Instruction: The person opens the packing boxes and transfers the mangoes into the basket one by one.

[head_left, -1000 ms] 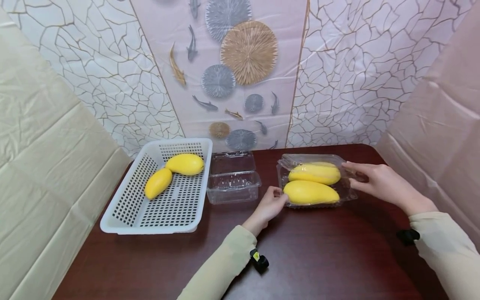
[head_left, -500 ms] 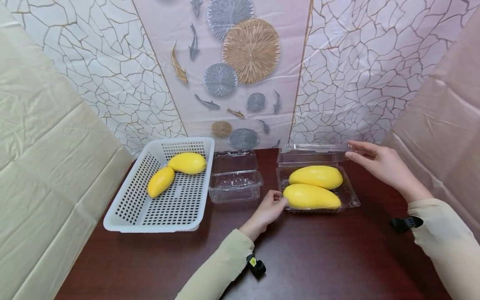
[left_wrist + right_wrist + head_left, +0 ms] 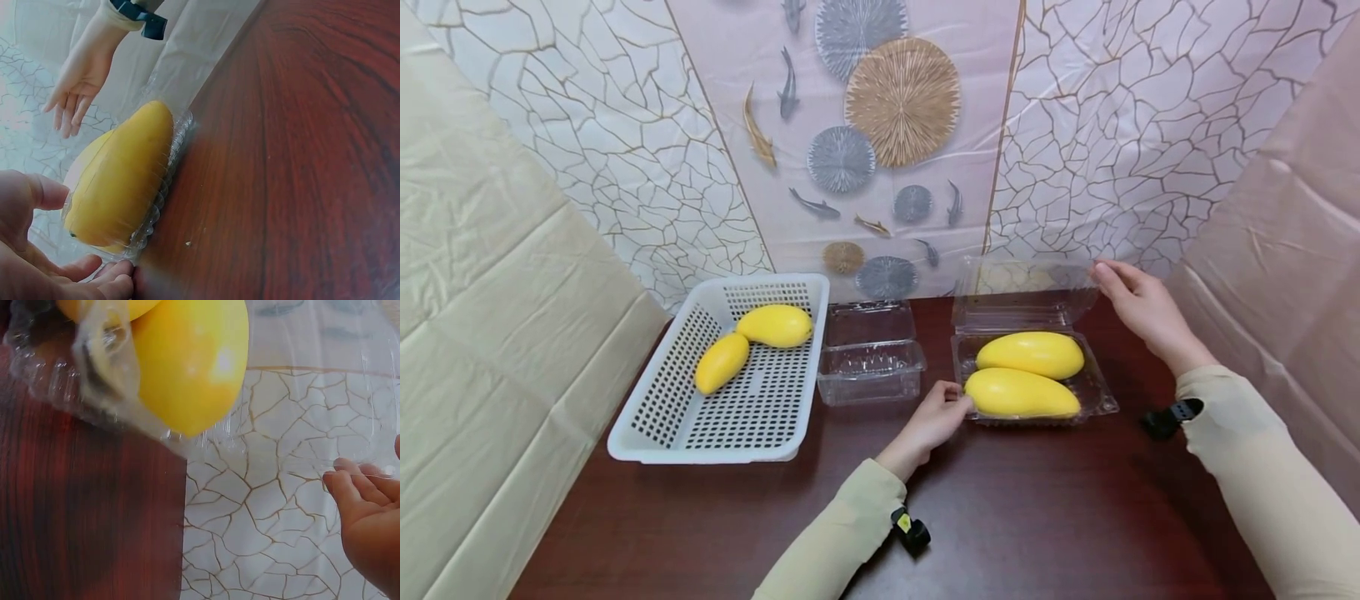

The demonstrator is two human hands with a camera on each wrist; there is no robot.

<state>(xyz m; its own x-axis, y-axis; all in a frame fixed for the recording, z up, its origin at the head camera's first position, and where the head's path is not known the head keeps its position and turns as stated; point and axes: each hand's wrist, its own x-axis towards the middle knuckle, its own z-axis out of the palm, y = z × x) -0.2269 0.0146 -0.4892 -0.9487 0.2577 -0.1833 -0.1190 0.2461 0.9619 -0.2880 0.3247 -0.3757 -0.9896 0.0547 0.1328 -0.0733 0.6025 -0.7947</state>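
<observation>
Plastic box, clear: its near left corner is being pinched by the left hand, thumb and fingers clamping on the rim. Right hand: fingers are extending loosely, thumb standing apart, fingertips touching the right edge of the raised lid.

Lid, clear plastic: rising open along the far side of the box, the scene behind showing through. Contents of the box, two yellow mangoes, lying side by side lengthwise: the near mango is resting along the front wall; the far mango is lying just behind it.

Left of this box, a second plastic box, clear, is standing with its lid folded back. Just beside that, a white basket, perforated, is holding two more yellow mangoes, one lying towards the back right, the other slanting at its left end.

Desk, dark red-brown wood grain: carrying both boxes and the basket. Cream sleeves, two, are covering the forearms. Patterned cloth is hanging behind, showing fish and round motifs.
</observation>
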